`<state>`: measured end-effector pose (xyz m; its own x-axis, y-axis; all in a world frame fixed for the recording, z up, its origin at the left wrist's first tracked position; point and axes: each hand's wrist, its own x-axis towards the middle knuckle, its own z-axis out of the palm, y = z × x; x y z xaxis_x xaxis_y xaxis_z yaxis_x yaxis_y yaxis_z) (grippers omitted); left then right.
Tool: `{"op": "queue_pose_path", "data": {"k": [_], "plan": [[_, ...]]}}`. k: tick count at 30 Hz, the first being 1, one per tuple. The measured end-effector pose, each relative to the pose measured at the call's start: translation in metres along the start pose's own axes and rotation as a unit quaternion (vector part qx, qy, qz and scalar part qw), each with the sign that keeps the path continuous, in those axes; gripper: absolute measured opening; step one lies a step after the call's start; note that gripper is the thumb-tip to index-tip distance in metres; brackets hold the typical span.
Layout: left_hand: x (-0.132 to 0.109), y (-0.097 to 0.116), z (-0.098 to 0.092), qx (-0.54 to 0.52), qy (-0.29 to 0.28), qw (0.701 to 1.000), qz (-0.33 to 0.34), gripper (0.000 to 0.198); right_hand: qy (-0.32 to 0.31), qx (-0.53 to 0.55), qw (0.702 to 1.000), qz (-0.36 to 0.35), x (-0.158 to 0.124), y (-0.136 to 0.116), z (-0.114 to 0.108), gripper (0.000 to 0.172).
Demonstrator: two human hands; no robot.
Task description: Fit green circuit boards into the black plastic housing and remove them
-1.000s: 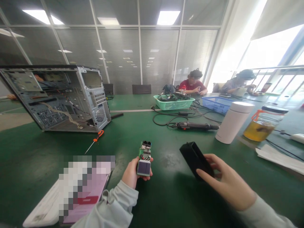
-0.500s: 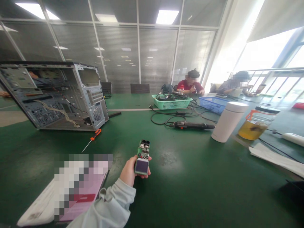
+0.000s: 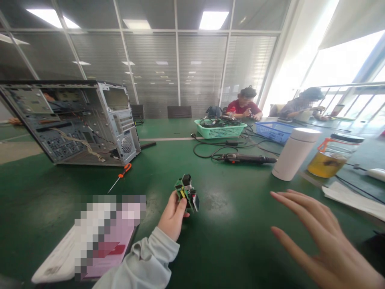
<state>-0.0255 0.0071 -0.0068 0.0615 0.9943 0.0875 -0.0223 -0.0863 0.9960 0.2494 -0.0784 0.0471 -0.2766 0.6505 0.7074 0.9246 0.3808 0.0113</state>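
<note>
Above the green table [image 3: 228, 241], my left hand [image 3: 173, 214] grips a small circuit board [image 3: 185, 192] with a little display on it. The board is turned so its edge and side parts face me, and the display points to the right. My right hand [image 3: 315, 237] is at the lower right, held above the table with fingers apart and nothing in it. Left of the board lie a screwdriver [image 3: 121, 175] with an orange handle and, nearer me, a partly blurred white-and-pink package [image 3: 57, 257].
An open computer case [image 3: 120, 120] stands at the left. Farther back are a green basket [image 3: 221, 131] of cables, a blue basket [image 3: 275, 132] and a black corded electric screwdriver [image 3: 248, 159]. A white bottle [image 3: 294, 154] and a jar [image 3: 329, 160] stand right. Two people sit beyond.
My left hand has rotated the circuit board, so its display no longer faces me. My right hand has come into view from the lower right, fingers spread.
</note>
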Motion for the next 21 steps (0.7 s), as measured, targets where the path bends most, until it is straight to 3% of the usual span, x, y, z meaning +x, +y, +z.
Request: {"op": "queue_pose_path", "data": {"k": [3, 6, 9, 11, 13, 18, 21], "plan": [[-0.006, 0.008, 0.0, 0.152, -0.053, 0.982, 0.1, 0.035, 0.0, 0.047, 0.996, -0.078, 0.029, -0.046, 0.013, 0.036], [-0.011, 0.016, 0.0, 0.329, -0.08, 0.91, 0.238, 0.028, 0.004, 0.056, 0.991, -0.125, 0.043, -0.077, 0.027, 0.034], [-0.014, 0.021, 0.0, 0.417, -0.063, 0.837, 0.349, 0.024, -0.016, 0.04, 0.989, -0.139, 0.047, -0.087, 0.044, 0.042], [-0.015, 0.024, 0.0, 0.448, -0.048, 0.806, 0.385, 0.023, -0.039, 0.021, 0.99, -0.135, 0.048, -0.085, 0.052, 0.056], [-0.016, 0.026, 0.0, 0.47, -0.042, 0.784, 0.404, 0.023, -0.056, 0.004, 0.989, -0.138, 0.048, -0.081, 0.055, 0.057], [-0.016, 0.025, -0.003, 0.482, -0.05, 0.777, 0.402, 0.052, -0.096, 0.053, 0.986, -0.124, 0.04, -0.065, 0.053, 0.023], [-0.013, 0.02, -0.004, 0.478, -0.041, 0.798, 0.365, 0.076, -0.127, 0.154, 0.979, 0.027, 0.018, -0.034, 0.047, 0.03]]}}
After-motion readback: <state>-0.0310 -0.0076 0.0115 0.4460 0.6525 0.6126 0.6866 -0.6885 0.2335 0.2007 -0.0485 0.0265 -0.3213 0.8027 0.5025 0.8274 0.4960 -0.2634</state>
